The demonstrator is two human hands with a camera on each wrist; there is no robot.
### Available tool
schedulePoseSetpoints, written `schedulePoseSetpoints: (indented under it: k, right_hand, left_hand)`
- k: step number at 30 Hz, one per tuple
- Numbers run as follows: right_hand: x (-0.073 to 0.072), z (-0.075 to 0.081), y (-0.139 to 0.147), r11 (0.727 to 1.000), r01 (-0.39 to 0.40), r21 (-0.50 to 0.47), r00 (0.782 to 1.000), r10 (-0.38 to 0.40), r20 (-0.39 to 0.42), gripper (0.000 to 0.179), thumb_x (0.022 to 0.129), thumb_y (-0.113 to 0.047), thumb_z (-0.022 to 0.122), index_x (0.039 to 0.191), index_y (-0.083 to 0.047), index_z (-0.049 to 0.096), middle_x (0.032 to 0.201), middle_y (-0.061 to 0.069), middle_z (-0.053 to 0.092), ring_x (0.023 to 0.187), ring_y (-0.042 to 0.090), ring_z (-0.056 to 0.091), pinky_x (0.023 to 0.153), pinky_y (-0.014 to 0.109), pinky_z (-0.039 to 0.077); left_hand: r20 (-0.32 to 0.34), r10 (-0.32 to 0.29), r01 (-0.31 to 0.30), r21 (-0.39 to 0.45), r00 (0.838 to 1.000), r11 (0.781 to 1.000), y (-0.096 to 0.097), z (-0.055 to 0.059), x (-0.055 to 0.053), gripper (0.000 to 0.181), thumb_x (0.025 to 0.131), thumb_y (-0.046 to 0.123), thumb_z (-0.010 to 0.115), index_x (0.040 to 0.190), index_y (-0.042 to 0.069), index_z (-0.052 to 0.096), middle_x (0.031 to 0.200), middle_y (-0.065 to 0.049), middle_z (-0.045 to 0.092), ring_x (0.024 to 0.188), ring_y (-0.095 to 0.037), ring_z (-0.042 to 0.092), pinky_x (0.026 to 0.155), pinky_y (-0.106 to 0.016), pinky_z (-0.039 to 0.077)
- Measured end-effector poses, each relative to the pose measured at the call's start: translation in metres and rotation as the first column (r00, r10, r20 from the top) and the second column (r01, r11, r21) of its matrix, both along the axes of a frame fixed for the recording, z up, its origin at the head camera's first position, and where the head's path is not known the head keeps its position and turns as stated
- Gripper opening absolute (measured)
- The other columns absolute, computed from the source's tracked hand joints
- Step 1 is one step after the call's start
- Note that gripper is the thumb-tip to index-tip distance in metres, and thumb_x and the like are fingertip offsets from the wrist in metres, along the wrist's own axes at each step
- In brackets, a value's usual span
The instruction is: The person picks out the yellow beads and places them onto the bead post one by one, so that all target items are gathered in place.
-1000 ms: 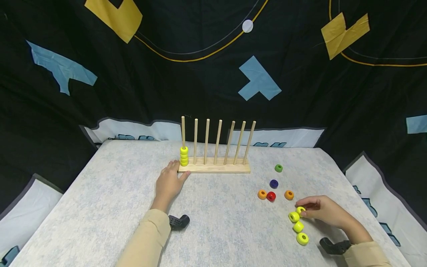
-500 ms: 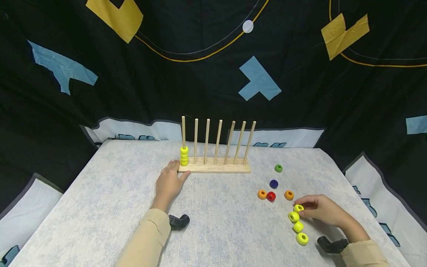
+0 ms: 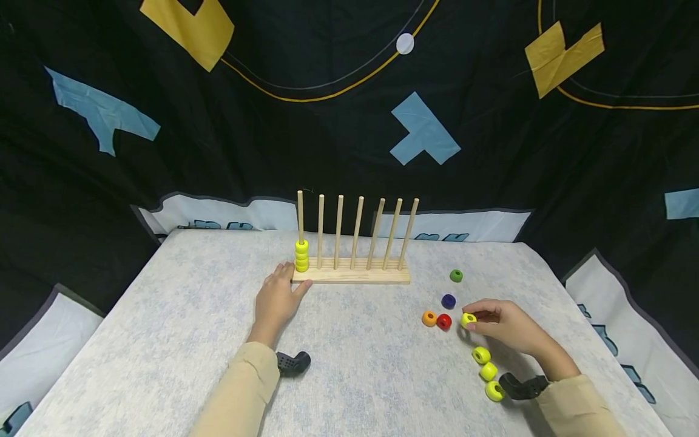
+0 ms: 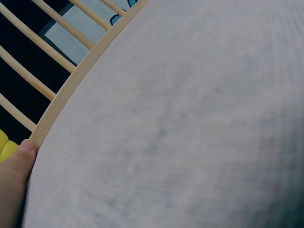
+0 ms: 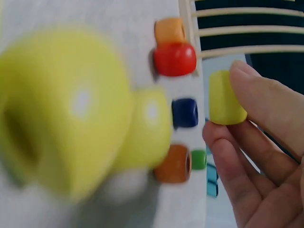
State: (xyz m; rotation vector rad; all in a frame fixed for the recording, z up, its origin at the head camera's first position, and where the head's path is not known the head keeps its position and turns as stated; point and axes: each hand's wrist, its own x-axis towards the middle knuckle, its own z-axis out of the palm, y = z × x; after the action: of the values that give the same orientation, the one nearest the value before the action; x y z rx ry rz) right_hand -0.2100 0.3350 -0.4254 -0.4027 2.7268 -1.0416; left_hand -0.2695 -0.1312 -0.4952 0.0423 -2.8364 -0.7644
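My right hand (image 3: 510,328) pinches a yellow bead (image 3: 468,320) between thumb and fingers, lifted off the table, as the right wrist view shows the bead (image 5: 224,97) against the backdrop. A wooden peg abacus (image 3: 355,277) stands at the middle back, with several upright pegs. Several yellow beads (image 3: 301,257) are stacked on its leftmost peg; the other pegs are bare. My left hand (image 3: 275,302) holds the abacus's left end, thumb at the front edge and fingers along the side. In the left wrist view the thumb (image 4: 23,159) touches the base's edge.
Three yellow beads (image 3: 488,371) lie in a line near my right wrist. Beyond my right hand are a red bead (image 3: 444,321), an orange bead (image 3: 429,318), a dark blue bead (image 3: 448,301) and a green bead (image 3: 455,275). Another orange bead (image 5: 172,164) shows in the right wrist view.
My right hand has picked the yellow bead up from the group and carried it left and away from me, in front of one orange bead. My left hand and the abacus stay put.
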Motion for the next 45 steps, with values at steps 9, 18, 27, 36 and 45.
schedulePoseSetpoints:
  k: [9, 18, 27, 36, 45]
  right_hand:
    - [-0.015, 0.001, -0.035, 0.999, -0.021, -0.046, 0.995, 0.017, -0.097, 0.039, 0.089, -0.028, 0.075, 0.121, -0.007, 0.070, 0.118, 0.005, 0.071, 0.103, 0.014, 0.066, 0.087, 0.022, 0.056]
    - [-0.030, 0.006, -0.079, 0.995, -0.059, -0.075, 0.993, 0.051, -0.109, 0.039, 0.088, -0.030, 0.076, 0.121, -0.010, 0.070, 0.119, 0.003, 0.072, 0.103, 0.018, 0.067, 0.088, 0.032, 0.059]
    - [-0.038, 0.018, -0.120, 0.983, -0.146, -0.110, 0.970, 0.121, -0.210, 0.036, 0.089, -0.027, 0.076, 0.120, -0.011, 0.071, 0.119, 0.004, 0.072, 0.104, 0.017, 0.068, 0.094, 0.038, 0.058]
    - [-0.054, 0.040, -0.155, 0.983, -0.162, -0.083, 0.942, 0.129, -0.310, 0.033, 0.089, -0.021, 0.075, 0.120, -0.009, 0.071, 0.118, 0.004, 0.073, 0.100, 0.017, 0.068, 0.092, 0.043, 0.058]
    - [-0.073, 0.068, -0.176, 0.985, -0.151, -0.086, 0.918, 0.107, -0.381, 0.034, 0.091, -0.020, 0.074, 0.123, -0.009, 0.070, 0.120, 0.004, 0.072, 0.103, 0.019, 0.068, 0.090, 0.038, 0.059]
  left_hand:
    - [0.002, 0.003, -0.003, 0.005, 1.000, 1.000, 0.000, -0.001, 0.000, 0.074, 0.096, 0.050, 0.059, 0.149, 0.001, 0.042, 0.156, -0.020, 0.040, 0.145, -0.040, 0.036, 0.115, -0.060, 0.035]
    - [0.001, -0.001, 0.001, 0.005, 1.000, 1.000, -0.001, -0.002, -0.001, 0.074, 0.096, 0.051, 0.059, 0.149, 0.002, 0.042, 0.156, -0.019, 0.040, 0.145, -0.039, 0.036, 0.116, -0.060, 0.034]
    - [-0.001, -0.003, 0.003, 0.000, 1.000, 1.000, 0.000, 0.000, 0.000, 0.074, 0.096, 0.050, 0.059, 0.149, 0.002, 0.042, 0.155, -0.020, 0.041, 0.145, -0.039, 0.036, 0.116, -0.059, 0.034]
    - [0.006, -0.002, 0.002, 0.008, 1.000, 1.000, 0.000, -0.002, 0.000, 0.074, 0.096, 0.051, 0.059, 0.149, 0.002, 0.042, 0.156, -0.019, 0.040, 0.144, -0.040, 0.038, 0.114, -0.060, 0.036]
    - [-0.008, -0.001, 0.001, 0.006, 1.000, 1.000, 0.000, -0.001, 0.000, 0.074, 0.096, 0.051, 0.060, 0.149, 0.002, 0.043, 0.155, -0.019, 0.041, 0.144, -0.040, 0.038, 0.114, -0.060, 0.037]
